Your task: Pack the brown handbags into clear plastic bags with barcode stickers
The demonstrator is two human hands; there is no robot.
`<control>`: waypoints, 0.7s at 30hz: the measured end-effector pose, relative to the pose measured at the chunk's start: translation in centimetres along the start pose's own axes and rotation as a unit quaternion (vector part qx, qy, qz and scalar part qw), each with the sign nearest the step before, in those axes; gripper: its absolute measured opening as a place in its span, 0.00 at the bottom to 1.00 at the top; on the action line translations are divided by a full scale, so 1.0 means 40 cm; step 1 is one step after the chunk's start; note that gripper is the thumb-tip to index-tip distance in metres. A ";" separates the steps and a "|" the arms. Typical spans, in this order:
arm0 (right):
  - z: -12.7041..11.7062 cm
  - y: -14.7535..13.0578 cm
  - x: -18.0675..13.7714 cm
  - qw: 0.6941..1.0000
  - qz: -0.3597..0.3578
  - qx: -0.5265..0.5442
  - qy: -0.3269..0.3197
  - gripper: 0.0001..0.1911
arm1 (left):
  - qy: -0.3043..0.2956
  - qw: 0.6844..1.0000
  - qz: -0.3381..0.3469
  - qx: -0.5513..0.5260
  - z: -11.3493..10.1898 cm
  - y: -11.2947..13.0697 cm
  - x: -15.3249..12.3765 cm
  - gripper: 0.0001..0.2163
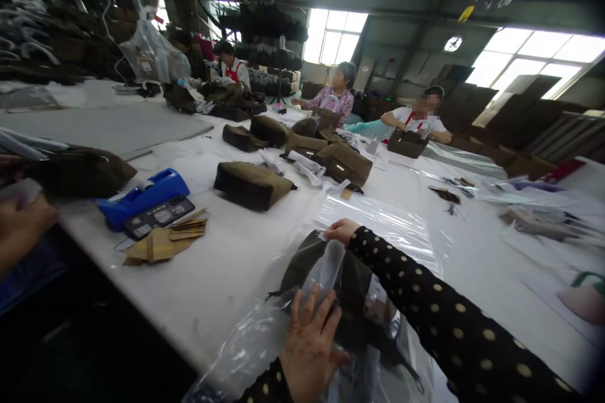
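Note:
A dark olive-brown fabric bag (350,293) lies in front of me on the white table, inside a clear plastic bag (246,340). A whitish wrapped strip (326,267), which looks like a covered handle, runs across its top. My left hand (312,343) rests flat over the bag and plastic near that strip, fingers spread. At the far end of the bag, my right hand (343,232) pinches the clear plastic at its edge, its fingertips partly hidden. Beyond my right hand lies a stack of flat clear plastic sheets (392,220).
A blue tape dispenser (146,198), a phone (158,217) and brown card pieces (165,242) lie to the left. Several brown bags (253,184) stand farther back. A co-worker's hand (23,227) is at the left edge; people (418,119) work across the table (222,283).

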State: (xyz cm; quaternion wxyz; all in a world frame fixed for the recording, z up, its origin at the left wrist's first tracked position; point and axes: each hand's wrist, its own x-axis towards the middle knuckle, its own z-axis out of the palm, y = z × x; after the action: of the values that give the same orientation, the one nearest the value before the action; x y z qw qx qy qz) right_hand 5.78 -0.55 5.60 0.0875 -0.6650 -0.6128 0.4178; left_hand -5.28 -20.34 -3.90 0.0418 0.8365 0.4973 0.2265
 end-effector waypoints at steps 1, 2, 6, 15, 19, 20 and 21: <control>0.010 -0.002 0.016 1.000 0.003 -0.021 0.007 0.09 | -0.002 1.000 -0.003 -0.010 0.003 0.000 -0.001 0.29; 0.019 0.000 0.032 0.999 0.006 -0.039 0.014 0.09 | -0.003 1.000 -0.006 -0.021 0.005 0.000 -0.002 0.29; 0.041 0.024 0.080 0.995 0.011 -0.092 0.036 0.11 | -0.010 0.998 -0.010 -0.055 0.008 -0.004 -0.008 0.30; 0.060 0.044 0.078 0.982 0.004 -0.181 0.062 0.13 | 0.010 0.997 -0.003 -0.077 0.012 -0.010 -0.016 0.24; 0.052 0.039 0.029 0.964 -0.013 -0.227 0.142 0.27 | 0.145 0.985 -0.070 -0.054 -0.045 -0.076 -0.110 0.24; 0.056 0.031 0.011 0.957 -0.053 -0.235 0.163 0.31 | 0.177 0.976 -0.121 -0.046 -0.061 -0.108 -0.152 0.26; 0.067 0.021 -0.009 0.947 -0.121 -0.242 0.174 0.33 | 0.206 0.960 -0.185 -0.042 -0.074 -0.142 -0.199 0.29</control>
State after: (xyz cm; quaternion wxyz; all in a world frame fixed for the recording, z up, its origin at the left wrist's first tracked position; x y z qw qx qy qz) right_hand 4.65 -2.10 3.53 0.0795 -0.6496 -0.7464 0.1210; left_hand -14.36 -24.70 -5.62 0.0145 0.6626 0.6311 0.4030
